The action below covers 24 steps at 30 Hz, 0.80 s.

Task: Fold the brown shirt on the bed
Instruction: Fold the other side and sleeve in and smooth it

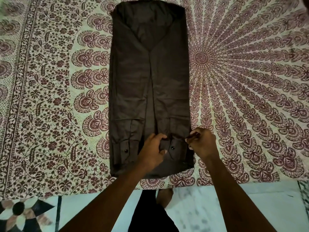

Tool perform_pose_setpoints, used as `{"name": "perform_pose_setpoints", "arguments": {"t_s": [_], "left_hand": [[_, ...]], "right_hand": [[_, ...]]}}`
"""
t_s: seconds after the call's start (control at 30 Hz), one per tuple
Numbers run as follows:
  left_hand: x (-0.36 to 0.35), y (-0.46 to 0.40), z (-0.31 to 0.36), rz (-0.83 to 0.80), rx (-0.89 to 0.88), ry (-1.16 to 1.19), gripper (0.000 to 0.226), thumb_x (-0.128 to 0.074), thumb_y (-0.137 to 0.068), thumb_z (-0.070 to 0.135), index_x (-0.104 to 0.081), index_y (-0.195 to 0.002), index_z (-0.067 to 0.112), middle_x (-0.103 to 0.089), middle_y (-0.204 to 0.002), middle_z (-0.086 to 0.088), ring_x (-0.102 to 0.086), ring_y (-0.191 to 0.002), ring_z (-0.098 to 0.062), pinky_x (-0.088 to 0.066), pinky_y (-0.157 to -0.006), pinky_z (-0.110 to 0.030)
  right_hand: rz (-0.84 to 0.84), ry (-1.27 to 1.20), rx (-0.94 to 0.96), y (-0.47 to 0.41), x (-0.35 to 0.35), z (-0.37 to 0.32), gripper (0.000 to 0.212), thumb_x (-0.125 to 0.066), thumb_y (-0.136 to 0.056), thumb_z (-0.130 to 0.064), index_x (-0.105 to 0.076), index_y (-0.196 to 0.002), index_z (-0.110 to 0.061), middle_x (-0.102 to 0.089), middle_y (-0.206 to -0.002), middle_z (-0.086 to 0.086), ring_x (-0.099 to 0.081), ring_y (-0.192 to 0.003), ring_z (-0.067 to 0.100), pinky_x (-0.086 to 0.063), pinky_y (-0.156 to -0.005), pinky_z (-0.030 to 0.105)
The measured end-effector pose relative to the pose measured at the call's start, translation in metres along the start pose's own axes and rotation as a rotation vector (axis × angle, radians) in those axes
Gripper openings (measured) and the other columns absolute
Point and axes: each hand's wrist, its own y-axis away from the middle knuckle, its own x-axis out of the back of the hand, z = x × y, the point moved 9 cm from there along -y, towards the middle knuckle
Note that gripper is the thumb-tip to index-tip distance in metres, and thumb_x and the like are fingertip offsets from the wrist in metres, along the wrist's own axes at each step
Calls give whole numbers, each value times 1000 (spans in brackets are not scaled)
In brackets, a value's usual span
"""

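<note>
The brown shirt [148,77] lies flat on the bed as a long narrow rectangle, both sides and sleeves folded inward so they meet along the middle, collar end far from me. Two buttoned cuffs lie near the near end. My left hand [153,149] pinches the right cuff's inner edge next to its button. My right hand [201,144] pinches the same cuff's outer edge at the shirt's right side.
The bed carries a patterned maroon-and-cream bedsheet [242,81] that spreads wide on both sides of the shirt. Its near edge [217,183] runs just below the shirt. Below that is a tiled floor [250,206] with my foot [164,197] on it.
</note>
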Motion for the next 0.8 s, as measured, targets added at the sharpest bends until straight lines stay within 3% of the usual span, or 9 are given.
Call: {"name": "perform_pose_setpoints", "arguments": {"t_s": [0.07, 0.13, 0.2, 0.3, 0.37, 0.5, 0.63, 0.8], "left_hand": [[1, 1, 0, -13, -13, -44, 51, -72, -89, 19, -50, -134, 30, -41, -130, 0, -59, -102, -28, -53, -93, -41], [6, 1, 1, -9, -46, -95, 57, -72, -89, 22, -48, -139, 32, -37, -128, 0, -58, -101, -25, -52, -97, -39], [20, -2, 8, 76, -133, -129, 57, -74, -87, 23, -52, -140, 28, -38, -122, -1, -54, -106, -24, -51, -98, -36], [46, -14, 15, 210, -201, -101, 45, -73, -87, 20, -62, -131, 20, -44, -114, 0, -55, -104, -21, -49, -91, -27], [61, -29, 15, 245, -180, -57, 38, -72, -89, 17, -66, -127, 15, -51, -116, 0, -57, -105, -19, -47, -92, -24], [91, -79, 18, 273, -143, -12, 32, -67, -92, 16, -66, -125, 12, -60, -122, -6, -62, -108, -24, -55, -93, -41], [126, -137, 37, 274, -170, 4, 29, -62, -95, 19, -64, -124, 15, -60, -125, -7, -61, -113, -28, -55, -93, -46], [183, -215, 83, 368, -280, -74, 30, -64, -91, 12, -62, -121, 9, -58, -124, -10, -58, -115, -28, -47, -101, -36]], "right_hand": [[-33, 60, 6, -1, -1, -5, 14, -82, -71, -13, -71, -71, -22, -72, -61, 0, -73, -62, 18, -61, -75, 37], [-5, 140, 23, -4, 4, -12, 12, -83, -73, -19, -72, -77, -17, -72, -67, -1, -69, -68, 16, -50, -69, 20], [81, 142, 32, -8, 12, -23, 20, -85, -76, -28, -68, -78, -16, -67, -66, -4, -60, -62, 10, -34, -56, 7], [180, 92, 52, -22, 19, -42, 23, -81, -83, -25, -63, -75, -13, -57, -61, -8, -49, -58, -3, -33, -58, -3], [172, 106, 66, -35, 15, -57, 19, -79, -85, -20, -65, -76, -9, -56, -62, -6, -48, -58, -2, -33, -59, -1], [156, 114, 122, -73, 2, -94, 11, -79, -83, -22, -74, -88, -13, -71, -79, 3, -66, -73, 15, -44, -70, 16], [157, 120, 168, -113, 1, -137, 9, -77, -83, -16, -77, -91, -11, -74, -82, 5, -67, -72, 14, -39, -65, 6], [267, 111, 202, -178, 19, -180, 18, -73, -83, -14, -73, -102, -11, -66, -100, 12, -64, -88, 27, -40, -79, 20]]}}
